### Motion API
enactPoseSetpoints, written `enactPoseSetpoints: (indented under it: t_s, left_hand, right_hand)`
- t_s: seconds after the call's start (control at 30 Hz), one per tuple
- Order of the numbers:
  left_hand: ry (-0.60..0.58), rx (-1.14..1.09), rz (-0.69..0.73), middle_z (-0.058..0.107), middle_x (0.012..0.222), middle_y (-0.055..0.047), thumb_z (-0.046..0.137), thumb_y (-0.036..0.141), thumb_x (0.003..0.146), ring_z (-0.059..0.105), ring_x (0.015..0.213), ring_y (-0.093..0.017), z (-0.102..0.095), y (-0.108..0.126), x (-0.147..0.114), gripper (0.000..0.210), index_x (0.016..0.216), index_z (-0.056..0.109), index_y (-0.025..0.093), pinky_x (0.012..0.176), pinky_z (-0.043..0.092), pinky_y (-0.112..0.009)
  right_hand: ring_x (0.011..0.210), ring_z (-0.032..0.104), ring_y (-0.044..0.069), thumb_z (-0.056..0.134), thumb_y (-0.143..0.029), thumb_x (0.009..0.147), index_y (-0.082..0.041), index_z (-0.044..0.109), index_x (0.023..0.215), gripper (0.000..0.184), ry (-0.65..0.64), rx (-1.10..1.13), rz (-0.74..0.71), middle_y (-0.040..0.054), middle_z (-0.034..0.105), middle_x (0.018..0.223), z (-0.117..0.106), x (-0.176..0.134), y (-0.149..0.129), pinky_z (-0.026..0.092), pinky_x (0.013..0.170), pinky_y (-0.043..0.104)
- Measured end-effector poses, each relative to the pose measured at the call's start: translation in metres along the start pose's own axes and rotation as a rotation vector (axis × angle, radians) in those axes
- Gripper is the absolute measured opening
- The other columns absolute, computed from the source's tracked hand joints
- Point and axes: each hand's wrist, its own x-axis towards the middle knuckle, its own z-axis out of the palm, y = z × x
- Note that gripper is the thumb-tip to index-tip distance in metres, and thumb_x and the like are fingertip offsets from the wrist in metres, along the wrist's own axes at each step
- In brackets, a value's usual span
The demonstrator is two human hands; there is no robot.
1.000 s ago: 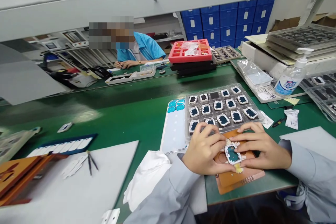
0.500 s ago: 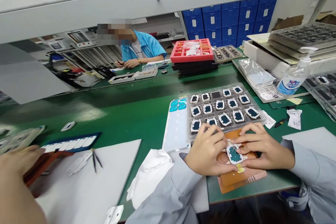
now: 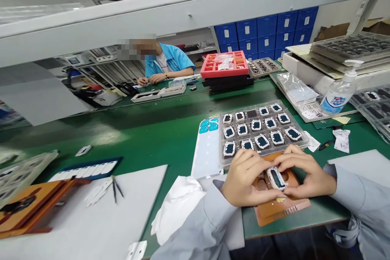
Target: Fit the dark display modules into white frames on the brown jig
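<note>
Both my hands hold a small white-framed part (image 3: 276, 177) with a dark green middle, tilted up on its side. My left hand (image 3: 245, 178) grips its left edge between thumb and fingers. On the other side, my right hand (image 3: 304, 172) pinches it the same way. Right beneath is an orange fixture plate (image 3: 268, 213) with a round recess and a small yellow patch. Behind the hands lies a clear plastic tray (image 3: 304, 141) of similar white-framed parts in rows. A sheet with blue-green stickers (image 3: 205, 152) is at the tray's left.
A crumpled white cloth (image 3: 179, 207) lies beside my left forearm. Further left are tweezers (image 3: 115, 189), a white mat (image 3: 146, 187) and another orange fixture (image 3: 30, 203). A pump bottle (image 3: 338, 93) stands at right. Across the bench sits a person in blue (image 3: 176, 57).
The part has been tipped up from facing me to lying on its side in my fingers. The other person's arm at the left has gone from view, uncovering the orange fixture there.
</note>
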Motion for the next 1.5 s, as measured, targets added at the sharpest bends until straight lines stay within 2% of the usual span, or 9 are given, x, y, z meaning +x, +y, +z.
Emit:
enactPoseSetpoints:
  t_s: [0.2,0.47,0.53,0.6,0.73,0.9,1.07,1.23,1.5]
  left_hand:
    - [0.068,-0.215,0.061,0.071,0.093,-0.007,0.073,0.055,0.079,0.065,0.084,-0.020,0.014,-0.004,-0.003,0.057,0.122,0.058,0.021,0.077,0.050,-0.035]
    - [0.135,-0.182,0.111,0.075,0.094,-0.007,0.075,0.043,0.081,0.067,0.084,-0.020,0.010,-0.011,0.001,0.040,0.112,0.061,0.020,0.077,0.053,-0.036]
    - [0.193,-0.096,-0.028,0.074,0.080,-0.004,0.068,0.041,0.087,0.066,0.076,-0.018,0.003,-0.026,-0.002,0.022,0.096,0.066,0.021,0.071,0.053,-0.034]
    - [0.270,0.048,-0.309,0.069,0.068,-0.002,0.060,0.047,0.089,0.063,0.069,-0.017,-0.010,-0.049,-0.007,0.029,0.078,0.066,0.021,0.068,0.054,-0.033]
    - [0.367,0.266,-0.673,0.070,0.091,-0.011,0.048,0.044,0.091,0.063,0.088,-0.024,-0.042,-0.098,-0.015,0.031,0.089,0.065,0.018,0.083,0.053,-0.043]
    - [0.177,0.433,-1.066,0.060,0.131,-0.018,0.058,0.044,0.082,0.046,0.126,-0.038,-0.055,-0.122,-0.019,0.041,0.114,0.062,0.018,0.102,0.038,-0.061]
    - [0.005,0.536,-1.461,0.047,0.145,-0.020,0.065,0.057,0.074,0.039,0.132,-0.045,-0.044,-0.124,-0.023,0.066,0.129,0.053,0.022,0.100,0.031,-0.072]
    - [-0.055,0.576,-1.584,0.043,0.148,-0.021,0.071,0.062,0.069,0.037,0.136,-0.042,-0.049,-0.124,-0.024,0.086,0.139,0.042,0.024,0.101,0.037,-0.062]
    - [-0.035,0.639,-1.431,0.049,0.144,-0.016,0.074,0.046,0.075,0.046,0.130,-0.039,-0.057,-0.114,-0.019,0.078,0.141,0.037,0.025,0.096,0.044,-0.059]
  right_hand:
    - [0.080,0.055,0.021,0.079,-0.046,0.072,-0.024,0.054,0.107,0.048,0.063,0.128,0.091,0.0039,0.060,0.091,0.009,-0.007,0.002,0.045,0.072,0.035]
    - [0.096,0.066,0.021,0.074,-0.055,0.078,-0.025,0.048,0.117,0.055,-0.013,0.684,0.385,0.0056,0.064,0.104,0.005,-0.012,0.007,0.050,0.082,0.032]
    - [0.090,0.069,0.021,0.075,-0.056,0.076,-0.025,0.047,0.114,0.057,-0.007,0.830,0.475,0.0047,0.068,0.098,0.002,-0.011,0.007,0.050,0.079,0.032]
    - [0.088,0.071,0.023,0.077,-0.057,0.073,-0.024,0.048,0.111,0.058,0.026,0.954,0.554,0.0049,0.070,0.095,0.000,-0.009,0.005,0.052,0.080,0.035]
    - [0.088,0.072,0.028,0.075,-0.056,0.072,-0.024,0.050,0.109,0.055,0.081,1.101,0.572,0.0058,0.072,0.089,-0.003,-0.003,0.004,0.052,0.087,0.043]
    - [0.088,0.071,0.029,0.075,-0.056,0.071,-0.023,0.050,0.106,0.054,0.092,1.121,0.533,0.0066,0.073,0.086,-0.003,-0.002,0.007,0.051,0.086,0.045]
    - [0.089,0.071,0.027,0.075,-0.056,0.072,-0.025,0.052,0.106,0.052,0.082,1.102,0.582,0.0058,0.074,0.090,-0.005,-0.008,0.009,0.049,0.085,0.041]
    - [0.091,0.071,0.029,0.076,-0.056,0.071,-0.028,0.056,0.107,0.050,0.070,1.089,0.600,0.0052,0.074,0.090,-0.007,-0.011,0.011,0.049,0.084,0.042]
    - [0.094,0.070,0.030,0.072,-0.065,0.072,-0.030,0.060,0.107,0.051,0.148,0.939,0.588,0.0045,0.072,0.094,-0.009,-0.015,0.024,0.051,0.083,0.042]
